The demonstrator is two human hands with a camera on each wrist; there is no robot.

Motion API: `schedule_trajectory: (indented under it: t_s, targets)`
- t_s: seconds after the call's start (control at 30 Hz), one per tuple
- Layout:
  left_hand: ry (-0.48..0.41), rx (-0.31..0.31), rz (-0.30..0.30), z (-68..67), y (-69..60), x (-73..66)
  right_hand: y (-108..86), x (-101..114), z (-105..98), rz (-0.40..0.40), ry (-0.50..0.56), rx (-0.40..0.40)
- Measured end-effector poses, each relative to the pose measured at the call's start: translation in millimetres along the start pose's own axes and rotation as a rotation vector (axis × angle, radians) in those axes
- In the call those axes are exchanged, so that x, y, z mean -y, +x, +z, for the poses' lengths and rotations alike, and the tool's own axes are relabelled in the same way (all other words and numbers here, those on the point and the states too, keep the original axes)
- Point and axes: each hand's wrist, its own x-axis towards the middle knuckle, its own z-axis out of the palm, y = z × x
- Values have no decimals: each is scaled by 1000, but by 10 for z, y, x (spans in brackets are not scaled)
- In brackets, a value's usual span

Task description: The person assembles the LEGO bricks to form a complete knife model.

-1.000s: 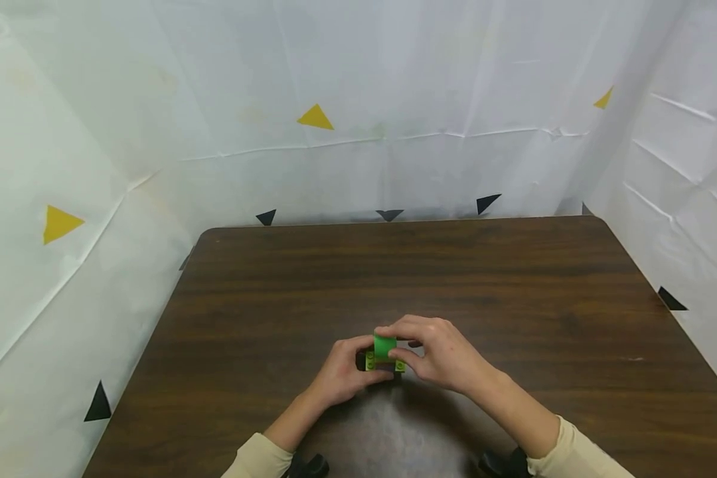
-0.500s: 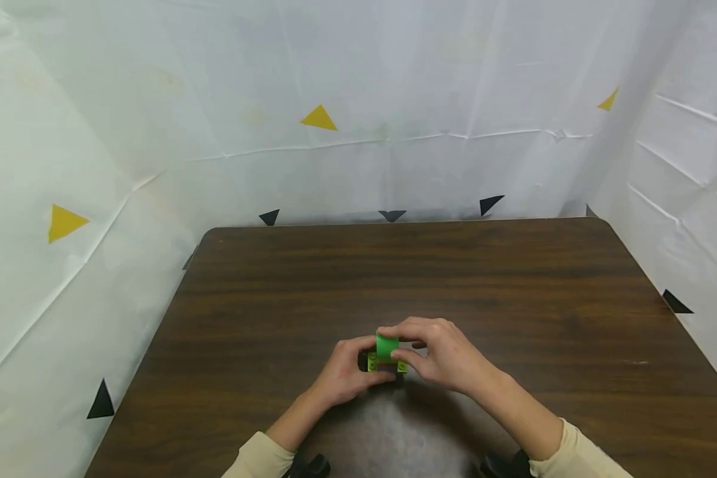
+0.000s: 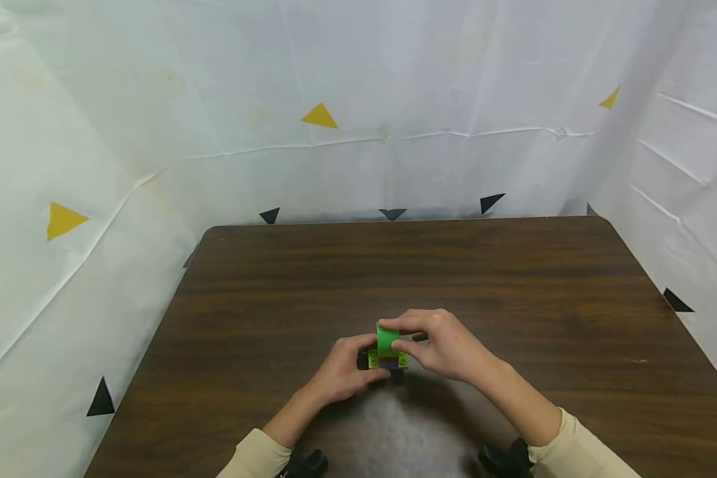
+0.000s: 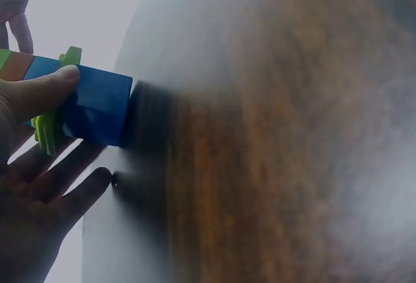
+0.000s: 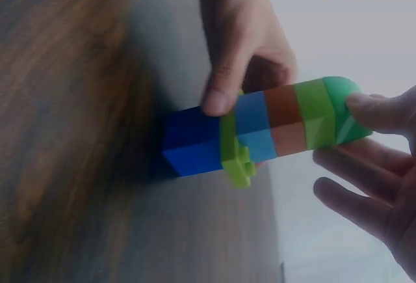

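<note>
A toy-brick tower stands between the hands. In the right wrist view its lower end is dark blue brickwork [image 5: 192, 143], followed by a wider lime studded piece [image 5: 231, 149], a lighter blue brick [image 5: 253, 119], an orange-brown brick [image 5: 284, 117], a lime brick [image 5: 314, 114] and a rounded green brick [image 5: 344, 104] on top. My left hand [image 3: 343, 372] grips the lower part, its thumb on the blue beside the lime studded piece. My right hand [image 3: 448, 345] pinches the rounded green brick. Whether the tower's base touches the tabletop, I cannot tell.
The dark wood table [image 3: 394, 265] reaches back to a white sheet wall [image 3: 430, 79] with yellow and black triangles on it. More white sheeting flanks both sides. Black objects [image 3: 504, 458] sit by the wrists at the near edge.
My right hand and the rounded green brick have risen slightly in the head view, and more of the tower shows beneath that brick. My left hand has stayed nearly in place.
</note>
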Motion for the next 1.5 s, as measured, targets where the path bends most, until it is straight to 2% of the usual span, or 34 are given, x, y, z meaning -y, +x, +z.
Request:
schedule_trajectory:
  t_s: [0.27, 0.53, 0.63, 0.9, 1.13, 1.3, 1.5]
  targets:
    - [48, -20, -18, -75, -4, -11, 111, -79, -92, 24, 17, 26]
    - [-23, -26, -102, -78, 1, -2, 197, -228, -126, 64, 38, 5]
    - [-22, -47, -132, -62, 4, -18, 223, -279, -133, 110, 62, -11]
    - [62, -124, -186, -30, 3, -13, 306, -444, -87, 289, 154, -32]
    - [123, -89, -228, -10, 11, -7, 347, -663, 21, 378, 208, -22]
    - [158, -54, -253, -3, 15, -27, 336, -813, 109, 417, 178, 22]
    - [182, -33, -265, -2, 24, -25, 316, -886, 178, 485, 159, 55]
